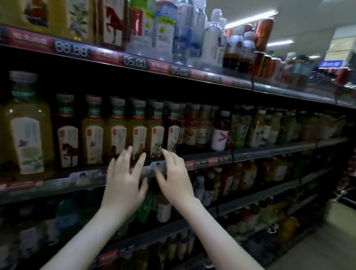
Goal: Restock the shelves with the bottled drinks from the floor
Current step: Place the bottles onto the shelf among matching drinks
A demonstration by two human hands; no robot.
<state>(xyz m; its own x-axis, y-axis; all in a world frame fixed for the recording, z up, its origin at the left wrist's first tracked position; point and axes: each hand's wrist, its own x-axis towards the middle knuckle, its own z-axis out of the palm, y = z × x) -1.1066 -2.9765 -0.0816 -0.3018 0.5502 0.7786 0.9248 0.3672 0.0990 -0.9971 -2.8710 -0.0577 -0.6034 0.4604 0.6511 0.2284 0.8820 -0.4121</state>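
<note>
Empty left hand [126, 181] and right hand [175, 176], fingers spread wide. Upright bottles [138, 132] just beyond fingertips, behind shelf rail [276, 150]; hands equally near. Floor stock out of sight.

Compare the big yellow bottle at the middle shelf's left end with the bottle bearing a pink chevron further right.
The big yellow bottle holds pale yellow drink; the chevron bottle shows dark drink above its wrap. The big yellow bottle has a grey cap, the chevron bottle a white one. Both stand upright at the front of the middle shelf.
</note>
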